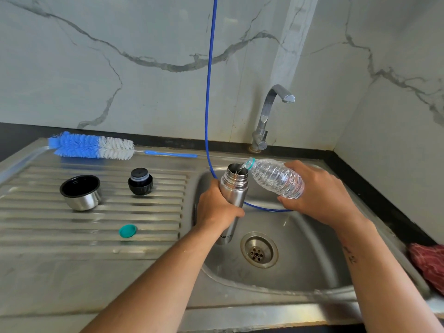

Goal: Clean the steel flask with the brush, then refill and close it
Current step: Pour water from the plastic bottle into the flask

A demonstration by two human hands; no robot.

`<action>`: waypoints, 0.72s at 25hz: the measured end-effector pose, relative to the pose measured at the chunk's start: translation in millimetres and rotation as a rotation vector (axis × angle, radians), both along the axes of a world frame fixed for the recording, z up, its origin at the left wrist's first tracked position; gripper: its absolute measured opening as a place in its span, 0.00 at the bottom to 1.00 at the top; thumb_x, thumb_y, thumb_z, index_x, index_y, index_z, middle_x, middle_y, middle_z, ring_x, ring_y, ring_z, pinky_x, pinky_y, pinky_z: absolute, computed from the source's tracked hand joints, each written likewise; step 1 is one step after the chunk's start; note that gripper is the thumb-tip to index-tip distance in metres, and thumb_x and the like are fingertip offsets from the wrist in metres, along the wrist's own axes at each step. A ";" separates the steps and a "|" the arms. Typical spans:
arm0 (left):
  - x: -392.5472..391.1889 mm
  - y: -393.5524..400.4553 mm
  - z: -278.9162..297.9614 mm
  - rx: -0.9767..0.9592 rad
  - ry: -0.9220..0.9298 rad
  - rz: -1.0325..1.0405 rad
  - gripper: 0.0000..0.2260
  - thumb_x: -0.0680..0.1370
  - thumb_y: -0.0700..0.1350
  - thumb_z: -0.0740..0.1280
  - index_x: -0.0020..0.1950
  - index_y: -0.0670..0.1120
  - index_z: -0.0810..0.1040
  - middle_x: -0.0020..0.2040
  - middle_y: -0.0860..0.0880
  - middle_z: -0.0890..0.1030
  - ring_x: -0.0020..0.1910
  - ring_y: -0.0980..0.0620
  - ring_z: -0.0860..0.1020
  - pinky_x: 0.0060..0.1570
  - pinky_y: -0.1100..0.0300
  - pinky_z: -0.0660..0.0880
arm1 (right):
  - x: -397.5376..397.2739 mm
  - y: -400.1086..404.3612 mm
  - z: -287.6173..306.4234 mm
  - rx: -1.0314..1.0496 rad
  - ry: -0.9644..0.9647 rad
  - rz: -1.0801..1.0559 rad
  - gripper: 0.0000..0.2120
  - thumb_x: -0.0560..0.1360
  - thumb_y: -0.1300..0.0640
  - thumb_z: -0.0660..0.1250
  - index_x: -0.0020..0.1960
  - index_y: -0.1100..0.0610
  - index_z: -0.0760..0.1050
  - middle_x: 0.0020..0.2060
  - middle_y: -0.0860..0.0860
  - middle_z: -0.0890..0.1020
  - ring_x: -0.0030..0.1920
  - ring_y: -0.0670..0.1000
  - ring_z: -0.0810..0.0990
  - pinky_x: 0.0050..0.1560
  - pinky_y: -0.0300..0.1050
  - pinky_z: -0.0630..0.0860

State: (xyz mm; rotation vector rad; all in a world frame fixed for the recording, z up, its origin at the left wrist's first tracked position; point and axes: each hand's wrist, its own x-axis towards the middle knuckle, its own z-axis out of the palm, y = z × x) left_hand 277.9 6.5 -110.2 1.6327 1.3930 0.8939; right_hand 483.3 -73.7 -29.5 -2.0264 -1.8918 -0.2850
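Hands number two: the left hand point(217, 207) grips one steel flask point(231, 200) upright over the sink point(312, 255); the right hand point(319, 193) holds one plastic bottle point(276, 176) tipped into its mouth. Farther left on the worktop point(72, 272) lie one teal cap point(128, 230), one cup lid point(81, 192), one stopper point(140, 181), then one brush point(96, 146).

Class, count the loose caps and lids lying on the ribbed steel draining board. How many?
3: the steel cup-lid at left, the black screw stopper in the middle, the small teal bottle cap nearest the camera.

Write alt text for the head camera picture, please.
Over a steel sink, a left hand holds an open steel flask while the right hand pours water from a plastic bottle. A brush lies on the drainboard.
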 end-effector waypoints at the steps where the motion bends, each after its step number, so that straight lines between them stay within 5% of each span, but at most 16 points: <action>1: -0.1 -0.2 0.2 -0.002 0.004 0.001 0.30 0.60 0.42 0.84 0.55 0.51 0.73 0.49 0.53 0.80 0.47 0.50 0.80 0.46 0.58 0.74 | 0.3 -0.4 0.2 0.003 -0.002 0.000 0.32 0.68 0.42 0.77 0.68 0.43 0.71 0.58 0.44 0.82 0.56 0.54 0.80 0.46 0.46 0.69; 18: 1.0 -3.4 2.2 -0.024 0.041 -0.016 0.31 0.62 0.42 0.85 0.56 0.52 0.71 0.50 0.54 0.78 0.48 0.51 0.77 0.47 0.57 0.73 | 4.8 -6.6 7.9 0.023 -0.031 0.008 0.31 0.69 0.42 0.77 0.69 0.41 0.71 0.57 0.43 0.83 0.54 0.51 0.81 0.45 0.44 0.69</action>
